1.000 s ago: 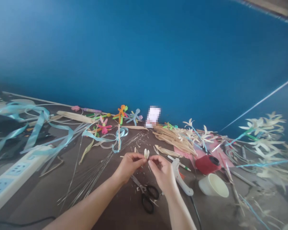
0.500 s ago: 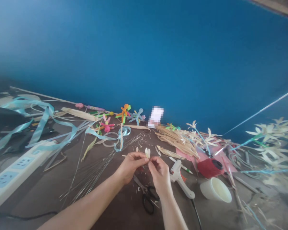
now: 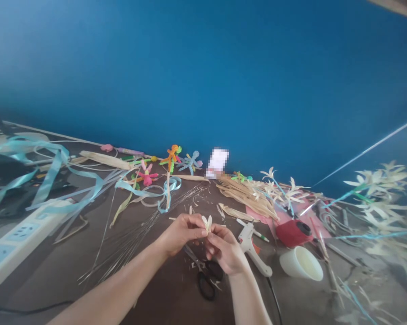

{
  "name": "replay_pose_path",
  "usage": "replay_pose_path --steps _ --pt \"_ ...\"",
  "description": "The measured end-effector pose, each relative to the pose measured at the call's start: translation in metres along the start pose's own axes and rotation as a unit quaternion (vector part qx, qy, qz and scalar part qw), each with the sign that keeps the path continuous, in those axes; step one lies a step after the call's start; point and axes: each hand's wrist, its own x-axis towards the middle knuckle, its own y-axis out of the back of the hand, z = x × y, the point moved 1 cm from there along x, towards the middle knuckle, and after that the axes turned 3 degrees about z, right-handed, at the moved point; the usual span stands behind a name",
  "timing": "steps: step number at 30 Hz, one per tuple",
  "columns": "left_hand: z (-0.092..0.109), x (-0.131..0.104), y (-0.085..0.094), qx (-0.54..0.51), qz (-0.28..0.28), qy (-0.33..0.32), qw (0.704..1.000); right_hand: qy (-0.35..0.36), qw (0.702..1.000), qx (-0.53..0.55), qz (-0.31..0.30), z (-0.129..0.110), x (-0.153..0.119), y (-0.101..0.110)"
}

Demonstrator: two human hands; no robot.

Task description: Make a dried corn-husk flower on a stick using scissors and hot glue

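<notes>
Between the fingertips of both hands stands a small cream-white petal piece (image 3: 206, 223), two petals spread in a V. My left hand (image 3: 183, 234) pinches its base from the left, thumb and forefinger closed. My right hand (image 3: 225, 247) pinches the same base from the right, its other fingers curled. Under the hands lie scissors (image 3: 207, 284) with black handles, their blades partly covered by my left hand. To the right of my right hand rests a white glue gun (image 3: 252, 248) with its cord running toward me.
At left are a power strip (image 3: 24, 239), blue ribbon (image 3: 56, 167) and thin wires (image 3: 132, 243). Pipe-cleaner figures (image 3: 171, 158) and dried husks (image 3: 247, 194) lie along the wall. At right stand a red spool (image 3: 293, 233), a white cup (image 3: 301, 264) and pale flowers (image 3: 382, 194).
The two petals, nearly side by side before, now spread wider apart. My right hand has turned, showing more curled fingers. The whole view has shifted slightly.
</notes>
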Motion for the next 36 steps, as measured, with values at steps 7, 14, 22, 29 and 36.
replay_pose_path --steps 7,14,22,29,36 --pt "0.0 -0.001 -0.002 0.023 0.003 -0.026 0.999 -0.017 0.999 -0.006 -0.036 -0.001 -0.001 0.001" --pt "-0.003 0.003 -0.001 0.053 0.044 -0.063 0.996 0.002 0.995 -0.099 0.031 -0.006 -0.005 -0.003" --pt "-0.007 0.01 0.011 0.037 0.107 -0.076 0.991 0.162 0.662 -0.668 0.299 -0.045 -0.072 0.049" --pt "-0.004 0.007 0.007 -0.038 0.114 -0.021 0.993 0.098 0.575 -0.762 0.281 -0.021 -0.071 0.104" --pt "-0.003 0.008 0.01 -0.067 0.117 -0.013 0.991 0.22 0.717 -0.593 0.293 -0.032 -0.08 0.086"
